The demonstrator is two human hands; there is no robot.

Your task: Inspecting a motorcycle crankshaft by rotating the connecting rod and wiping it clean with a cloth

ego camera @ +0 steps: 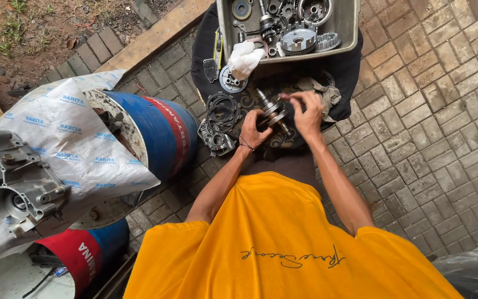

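I hold a metal crankshaft (pixel 271 109) over a dark patterned cloth (pixel 283 88) spread on the brick paving. My left hand (pixel 252 128) grips it from the left, fingers wrapped under its round webs. My right hand (pixel 307 113) closes on it from the right, fingertips at its upper end. The shaft points up and to the left. My yellow shirt fills the bottom of the view.
A grey tray (pixel 349 27) of gears and clutch parts with a white rag (pixel 244 58) sits beyond the cloth. Gaskets (pixel 222 111) and an engine part (pixel 215 141) lie left. A blue and red drum (pixel 159 130) carries an engine case (pixel 15 185) on a white sack.
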